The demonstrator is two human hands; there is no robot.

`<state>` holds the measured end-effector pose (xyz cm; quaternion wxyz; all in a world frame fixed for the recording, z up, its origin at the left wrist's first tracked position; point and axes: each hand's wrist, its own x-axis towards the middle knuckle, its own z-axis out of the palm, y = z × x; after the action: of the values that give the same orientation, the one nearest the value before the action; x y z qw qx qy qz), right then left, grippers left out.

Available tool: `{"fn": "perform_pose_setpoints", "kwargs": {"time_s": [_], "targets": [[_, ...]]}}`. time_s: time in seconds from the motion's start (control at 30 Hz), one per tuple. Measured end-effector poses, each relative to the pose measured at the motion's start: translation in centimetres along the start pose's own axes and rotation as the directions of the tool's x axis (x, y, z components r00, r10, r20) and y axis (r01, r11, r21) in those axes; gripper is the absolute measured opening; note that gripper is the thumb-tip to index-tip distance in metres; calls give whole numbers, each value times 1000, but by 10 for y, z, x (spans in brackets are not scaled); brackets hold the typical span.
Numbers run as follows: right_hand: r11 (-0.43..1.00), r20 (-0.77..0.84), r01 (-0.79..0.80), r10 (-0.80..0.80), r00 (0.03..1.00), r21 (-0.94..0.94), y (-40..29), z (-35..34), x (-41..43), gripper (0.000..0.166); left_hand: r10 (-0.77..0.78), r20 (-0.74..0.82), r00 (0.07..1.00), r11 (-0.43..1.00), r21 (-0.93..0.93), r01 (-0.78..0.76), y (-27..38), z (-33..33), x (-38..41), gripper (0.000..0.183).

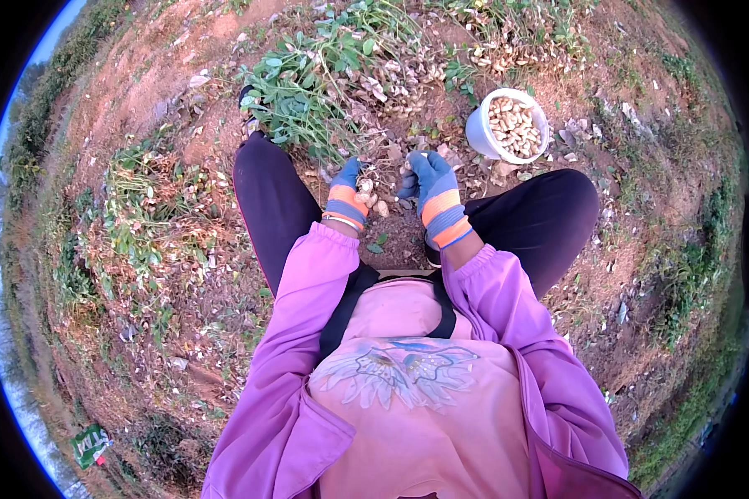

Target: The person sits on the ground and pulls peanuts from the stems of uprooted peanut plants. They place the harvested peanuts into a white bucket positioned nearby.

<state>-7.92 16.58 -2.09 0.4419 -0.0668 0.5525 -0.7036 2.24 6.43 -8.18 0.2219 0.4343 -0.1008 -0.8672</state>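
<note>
Gloves in blue, grey and orange cover both of my hands, which are close together above the soil between my bent knees. My left hand is closed around the stems and roots of a peanut plant, with several peanut pods hanging beside its palm. Just to the right, my right hand has its fingers curled, with a pale pod partly visible at the fingertips. A heap of uprooted peanut plants with green leaves lies beyond my left hand. A white plastic bucket, holding many peanuts, stands beyond my right hand.
More pulled peanut plants lie at the top right, pods showing among dry leaves. Another pile of plants is left of my left knee. Dry leaves and stones are scattered over the reddish soil. A green printed bag lies at the far lower left.
</note>
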Motion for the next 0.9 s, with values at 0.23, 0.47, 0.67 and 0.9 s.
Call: {"fn": "perform_pose_setpoints", "kwargs": {"time_s": [0.23, 0.47, 0.67, 0.9], "targets": [[869, 283, 389, -307, 909, -306, -12, 4, -16, 10, -98, 285, 954, 994, 69, 81, 1, -29, 12, 19], [57, 751, 804, -326, 575, -591, -24, 17, -40, 27, -52, 128, 990, 992, -110, 66, -15, -17, 26, 21], [-354, 746, 667, -163, 646, -655, -1, 24, -33, 20, -60, 478, 877, 972, -171, 159, -22, -36, 38, 19], [-282, 609, 575, -44, 792, -768, -13, 25, -46, 19, 9, 186, 983, 999, 46, -17, -26, -25, 31, 13]]}}
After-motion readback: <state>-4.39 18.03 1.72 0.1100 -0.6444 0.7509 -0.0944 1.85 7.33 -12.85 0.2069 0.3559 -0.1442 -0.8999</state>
